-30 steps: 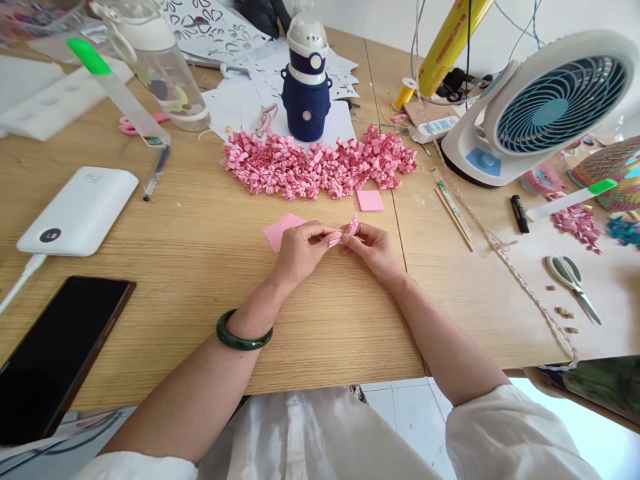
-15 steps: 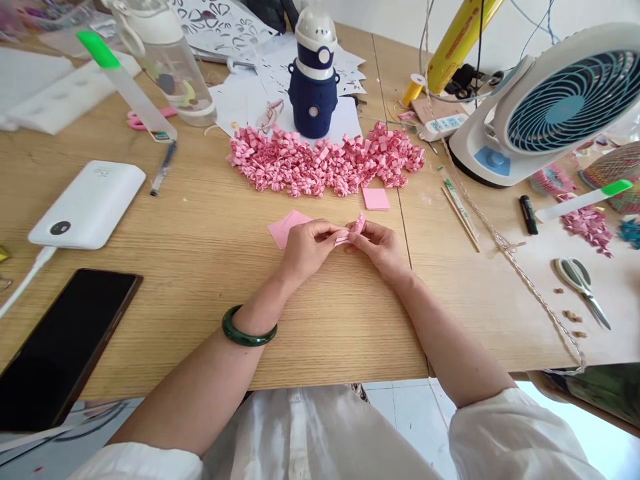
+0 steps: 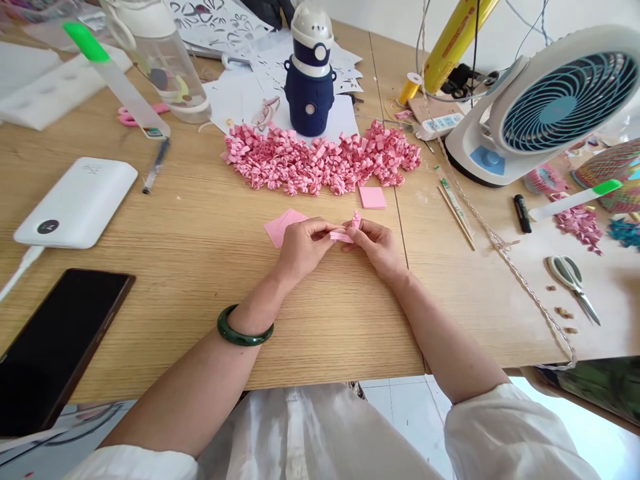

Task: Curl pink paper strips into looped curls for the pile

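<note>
Centrally, above the wooden table [image 3: 330, 300], we hold one folded pink paper strip [image 3: 341, 237] between both hands. Our right hand [image 3: 375, 243] is nearly closed, thumb and forefinger pinching the strip at its upright, ridged end. Our left hand [image 3: 303, 245] is likewise curled, with thumb and forefinger closed at the strip's flat left end; we cannot tell how firmly. We note loose pink sheets [image 3: 280, 229] just beyond the left hand and a square pink stack [image 3: 373, 197] beyond the right. Behind these we find a long heap of pink loops [image 3: 315, 163], in front of a navy bottle [image 3: 310, 100].
</note>
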`<act>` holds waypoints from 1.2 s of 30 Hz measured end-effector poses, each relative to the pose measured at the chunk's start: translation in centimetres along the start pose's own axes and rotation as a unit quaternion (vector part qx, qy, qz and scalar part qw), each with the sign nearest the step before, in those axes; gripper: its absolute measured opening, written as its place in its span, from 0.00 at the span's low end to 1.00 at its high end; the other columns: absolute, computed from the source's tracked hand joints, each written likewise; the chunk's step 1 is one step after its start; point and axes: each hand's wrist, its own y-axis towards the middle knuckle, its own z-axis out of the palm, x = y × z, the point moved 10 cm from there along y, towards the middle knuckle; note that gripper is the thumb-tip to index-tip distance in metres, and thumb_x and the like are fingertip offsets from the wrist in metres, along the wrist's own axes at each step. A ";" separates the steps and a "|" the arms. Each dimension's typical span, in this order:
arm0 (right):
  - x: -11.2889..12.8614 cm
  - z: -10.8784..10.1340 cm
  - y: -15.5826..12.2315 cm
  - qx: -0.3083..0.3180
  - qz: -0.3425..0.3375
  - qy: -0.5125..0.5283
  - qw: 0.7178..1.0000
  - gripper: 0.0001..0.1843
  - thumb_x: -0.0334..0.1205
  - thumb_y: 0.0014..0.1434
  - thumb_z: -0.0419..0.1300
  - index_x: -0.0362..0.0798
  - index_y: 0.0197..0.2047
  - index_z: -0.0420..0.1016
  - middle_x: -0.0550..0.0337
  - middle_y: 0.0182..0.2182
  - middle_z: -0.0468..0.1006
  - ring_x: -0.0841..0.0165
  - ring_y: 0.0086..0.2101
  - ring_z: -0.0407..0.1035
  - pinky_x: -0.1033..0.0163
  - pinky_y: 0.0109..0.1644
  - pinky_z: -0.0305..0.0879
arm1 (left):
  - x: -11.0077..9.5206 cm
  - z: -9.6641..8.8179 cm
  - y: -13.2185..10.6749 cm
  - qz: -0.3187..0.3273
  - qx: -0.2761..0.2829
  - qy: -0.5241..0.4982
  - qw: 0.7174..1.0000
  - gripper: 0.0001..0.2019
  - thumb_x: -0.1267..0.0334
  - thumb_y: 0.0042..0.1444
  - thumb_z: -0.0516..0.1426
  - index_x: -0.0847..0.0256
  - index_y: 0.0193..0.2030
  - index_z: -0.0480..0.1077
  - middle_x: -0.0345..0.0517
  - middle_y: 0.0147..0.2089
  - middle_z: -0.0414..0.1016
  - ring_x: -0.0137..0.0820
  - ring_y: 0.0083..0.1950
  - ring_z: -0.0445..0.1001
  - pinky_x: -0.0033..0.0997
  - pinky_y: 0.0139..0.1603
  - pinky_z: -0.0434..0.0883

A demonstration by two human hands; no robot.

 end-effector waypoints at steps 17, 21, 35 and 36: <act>-0.2 0.0 0.2 -0.001 -0.008 0.000 1.000 0.24 0.62 0.52 0.72 0.48 0.34 0.79 0.62 0.31 0.78 0.73 0.30 0.72 0.66 0.37 0.73 | 0.3 0.1 -0.1 0.002 0.005 0.010 1.000 0.03 0.66 0.56 0.66 0.60 0.33 0.83 0.41 0.32 0.83 0.28 0.32 0.75 0.26 0.35 0.68; 0.0 0.2 0.2 0.004 -0.006 0.009 1.000 0.23 0.60 0.52 0.73 0.48 0.34 0.79 0.62 0.33 0.79 0.73 0.30 0.72 0.66 0.38 0.74 | 0.3 0.1 -0.1 0.002 0.000 0.006 1.000 0.03 0.67 0.56 0.66 0.60 0.34 0.83 0.42 0.32 0.83 0.28 0.33 0.76 0.26 0.36 0.69; 0.4 0.3 -0.1 0.012 0.012 0.011 1.000 0.21 0.57 0.51 0.74 0.48 0.33 0.79 0.62 0.34 0.78 0.72 0.32 0.72 0.64 0.41 0.74 | 0.3 0.1 -0.1 -0.002 0.005 0.011 1.000 0.02 0.66 0.56 0.66 0.58 0.34 0.83 0.41 0.32 0.84 0.28 0.33 0.76 0.27 0.35 0.69; 0.5 0.3 -0.1 0.014 0.012 0.011 1.000 0.21 0.56 0.51 0.75 0.48 0.33 0.79 0.61 0.34 0.79 0.72 0.33 0.72 0.64 0.41 0.74 | 0.2 0.1 -0.1 0.000 0.005 0.010 1.000 0.02 0.67 0.56 0.66 0.59 0.33 0.83 0.41 0.32 0.84 0.28 0.32 0.76 0.27 0.35 0.69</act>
